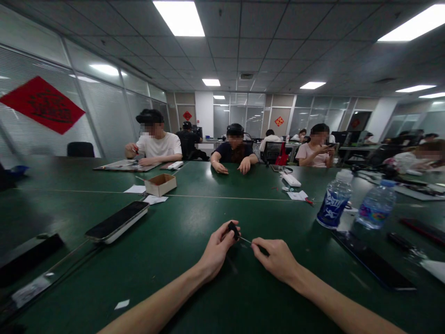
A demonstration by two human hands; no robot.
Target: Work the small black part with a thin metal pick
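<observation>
Between the thumb and fingers of my left hand point(214, 250) is a small black block point(234, 230), closed in a pinch over the green table point(194, 278). A thin, light metal rod point(245, 240) runs from the block toward my right hand point(278, 260). My right thumb and forefinger are pinched on the rod's other end. Whether the rod is inside the block or only touches it, I cannot tell. Both hands are near the middle of the table, a short gap apart.
On the left lie a phone-like slab point(118, 221), an open cardboard box point(160, 184) and a paper scrap point(122, 304). To the right are two bottles point(334, 199), a dark phone point(373, 260) and a white device point(291, 180). Co-workers sit across the table point(234, 153).
</observation>
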